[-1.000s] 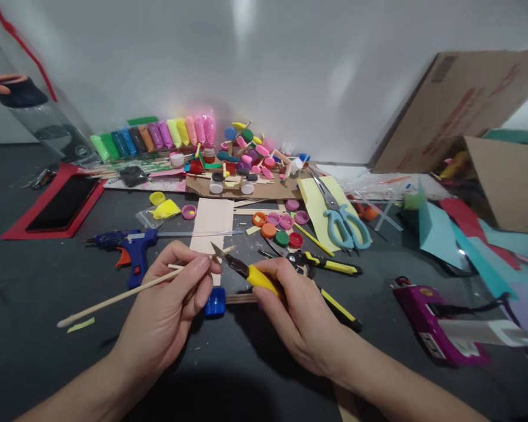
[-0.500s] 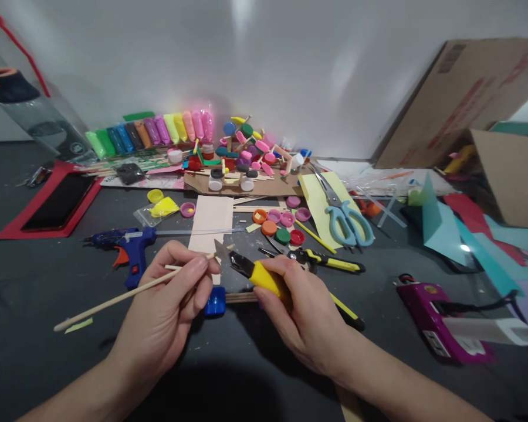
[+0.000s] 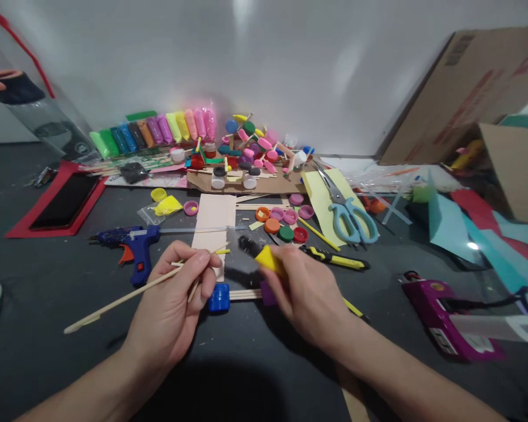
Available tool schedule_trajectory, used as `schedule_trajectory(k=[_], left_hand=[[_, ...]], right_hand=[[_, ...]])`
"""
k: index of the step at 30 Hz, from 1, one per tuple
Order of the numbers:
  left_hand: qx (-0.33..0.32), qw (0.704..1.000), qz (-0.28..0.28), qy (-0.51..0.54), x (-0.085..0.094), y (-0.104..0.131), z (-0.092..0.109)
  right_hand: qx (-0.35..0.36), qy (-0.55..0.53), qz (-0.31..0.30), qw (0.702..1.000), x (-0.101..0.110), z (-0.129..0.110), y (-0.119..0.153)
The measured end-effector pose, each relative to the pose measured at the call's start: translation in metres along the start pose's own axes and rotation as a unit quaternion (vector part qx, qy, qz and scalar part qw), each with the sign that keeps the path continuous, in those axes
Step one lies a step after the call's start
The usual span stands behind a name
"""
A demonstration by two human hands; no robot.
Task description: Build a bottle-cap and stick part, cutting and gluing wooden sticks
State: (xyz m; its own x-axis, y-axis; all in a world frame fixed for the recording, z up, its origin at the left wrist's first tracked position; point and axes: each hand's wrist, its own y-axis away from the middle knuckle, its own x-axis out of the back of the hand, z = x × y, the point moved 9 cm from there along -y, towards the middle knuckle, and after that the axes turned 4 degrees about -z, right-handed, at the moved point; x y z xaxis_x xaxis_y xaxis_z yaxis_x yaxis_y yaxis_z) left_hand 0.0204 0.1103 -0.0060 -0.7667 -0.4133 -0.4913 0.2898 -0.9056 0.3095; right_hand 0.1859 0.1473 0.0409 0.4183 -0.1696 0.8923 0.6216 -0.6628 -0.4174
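Gripped in the left hand (image 3: 173, 293) over the desk (image 3: 229, 369), the wooden stick (image 3: 123, 300) slants from near left to far right, its short end pointing toward the knife (image 3: 267, 258) clasped, just apart, in the right hand (image 3: 310, 290).

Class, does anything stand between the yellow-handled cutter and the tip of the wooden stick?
Nothing visible does: a bare gap shows between the cutter, blurred at its front in the right hand, and the tip of the wooden stick in the left hand.

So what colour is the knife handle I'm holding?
The knife handle is yellow where visible, best in the head view.
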Motion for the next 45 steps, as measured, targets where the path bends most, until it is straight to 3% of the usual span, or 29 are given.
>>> schedule_trajectory(k=[4, 13, 19, 25, 29, 34, 38, 41, 45], left_hand=[[-0.034, 0.999, 0.002, -0.01, 0.0, 0.003, 0.009], [-0.061, 0.997, 0.001, -0.043, -0.001, 0.006, 0.009], [-0.049, 0.998, 0.003, -0.049, 0.0, 0.004, 0.006], [-0.082, 0.995, -0.017, -0.054, -0.003, 0.004, 0.015], [-0.083, 0.994, -0.009, -0.064, -0.002, 0.003, 0.015], [-0.085, 0.994, 0.0, -0.066, -0.001, 0.002, 0.012], [-0.075, 0.995, 0.004, -0.066, 0.0, 0.001, 0.009], [-0.078, 0.995, 0.003, -0.064, 0.0, 0.002, 0.013], [-0.083, 0.994, 0.007, -0.067, -0.001, 0.003, 0.015]], right_hand=[[-0.069, 0.009, 0.021, 0.997, 0.009, 0.022, 0.001], [0.035, -0.085, 0.02, 0.996, 0.022, -0.025, 0.001], [0.027, -0.085, 0.004, 0.996, 0.016, -0.023, 0.0], [-0.065, -0.081, -0.036, 0.994, 0.004, 0.007, 0.001], [-0.017, -0.101, -0.011, 0.995, 0.013, -0.008, 0.0], [0.008, -0.104, -0.028, 0.994, 0.009, -0.023, 0.001], [-0.001, -0.081, -0.029, 0.996, 0.001, -0.012, 0.001], [-0.06, -0.062, -0.051, 0.995, -0.007, 0.012, 0.0], [-0.078, -0.092, -0.022, 0.992, 0.004, 0.017, 0.0]])
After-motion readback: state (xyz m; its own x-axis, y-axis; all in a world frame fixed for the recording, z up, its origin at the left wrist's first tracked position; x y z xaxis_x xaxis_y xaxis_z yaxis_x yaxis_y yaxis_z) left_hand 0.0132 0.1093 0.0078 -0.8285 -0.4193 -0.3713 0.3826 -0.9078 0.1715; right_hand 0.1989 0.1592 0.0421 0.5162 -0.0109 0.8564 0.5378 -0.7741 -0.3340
